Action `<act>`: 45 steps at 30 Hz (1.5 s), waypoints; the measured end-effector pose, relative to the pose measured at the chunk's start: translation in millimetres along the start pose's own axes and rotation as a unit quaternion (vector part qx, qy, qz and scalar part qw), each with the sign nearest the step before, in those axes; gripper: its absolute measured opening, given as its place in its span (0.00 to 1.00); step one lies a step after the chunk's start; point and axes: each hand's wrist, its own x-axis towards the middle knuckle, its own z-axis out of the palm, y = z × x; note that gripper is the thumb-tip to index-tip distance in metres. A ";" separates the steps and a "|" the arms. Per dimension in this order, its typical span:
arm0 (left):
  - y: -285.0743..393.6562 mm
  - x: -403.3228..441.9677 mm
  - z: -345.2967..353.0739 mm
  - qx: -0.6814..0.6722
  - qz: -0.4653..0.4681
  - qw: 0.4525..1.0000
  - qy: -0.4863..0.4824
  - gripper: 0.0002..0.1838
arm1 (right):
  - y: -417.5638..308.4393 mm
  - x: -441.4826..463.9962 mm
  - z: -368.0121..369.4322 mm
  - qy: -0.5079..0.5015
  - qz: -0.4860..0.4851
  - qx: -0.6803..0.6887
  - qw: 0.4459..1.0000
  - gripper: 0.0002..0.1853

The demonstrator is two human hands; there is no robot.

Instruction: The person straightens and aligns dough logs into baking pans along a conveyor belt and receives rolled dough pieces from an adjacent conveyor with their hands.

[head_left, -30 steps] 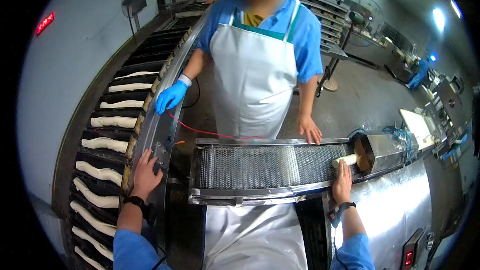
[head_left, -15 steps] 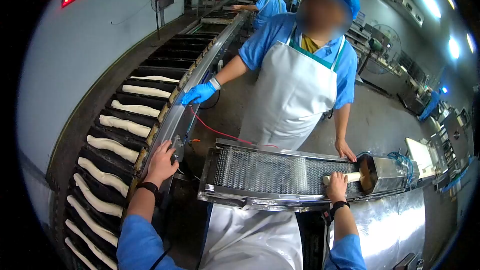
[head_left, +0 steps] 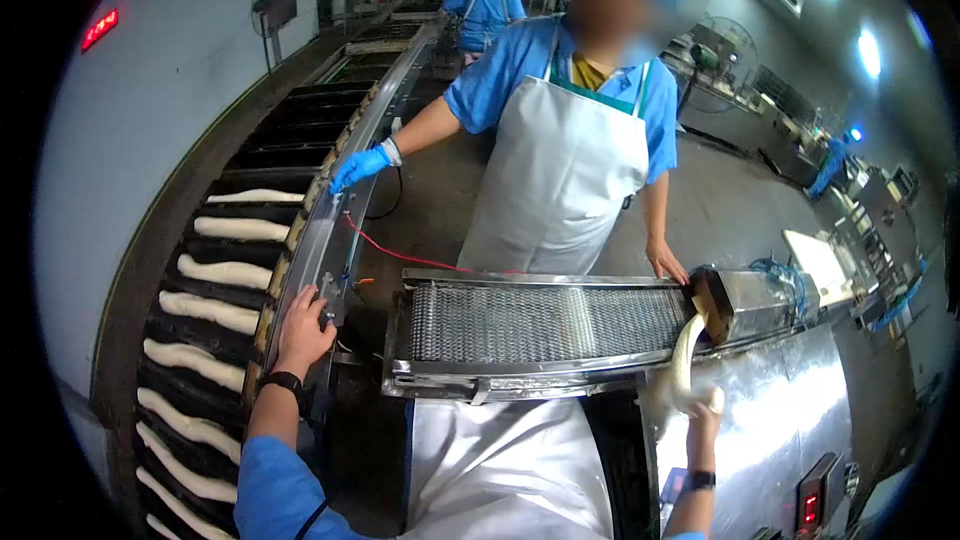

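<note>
A long pale dough strip (head_left: 683, 365) hangs from the right end of the short mesh conveyor (head_left: 540, 325). Its upper end lies at the mouth of a metal housing (head_left: 765, 302). My right hand (head_left: 706, 418), somewhat blurred, is closed around the strip's lower end above a shiny steel plate (head_left: 780, 410). On the metal side rail (head_left: 305, 275) of the long conveyor rests my left hand (head_left: 303, 332), fingers stretched out and holding nothing. Left of that rail, several dough strips (head_left: 208, 312) lie one by one in dark trays (head_left: 205, 335).
A co-worker in a white apron (head_left: 550, 160) stands across the mesh conveyor, a blue-gloved hand (head_left: 360, 166) on the long rail and a bare hand (head_left: 665, 258) near the housing. A red cable (head_left: 400, 254) runs between the conveyors. Another person (head_left: 487, 5) works farther back.
My right hand has drawn the dough strip's end off the mesh belt towards me, bending it down over the steel plate. My left hand stays on the rail. The whole view has shifted.
</note>
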 end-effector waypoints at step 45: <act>14.1 -35.8 5.3 0.006 0.019 0.998 0.058 0.24 | -155.1 -134.0 355.0 -0.737 0.018 0.136 0.661 0.30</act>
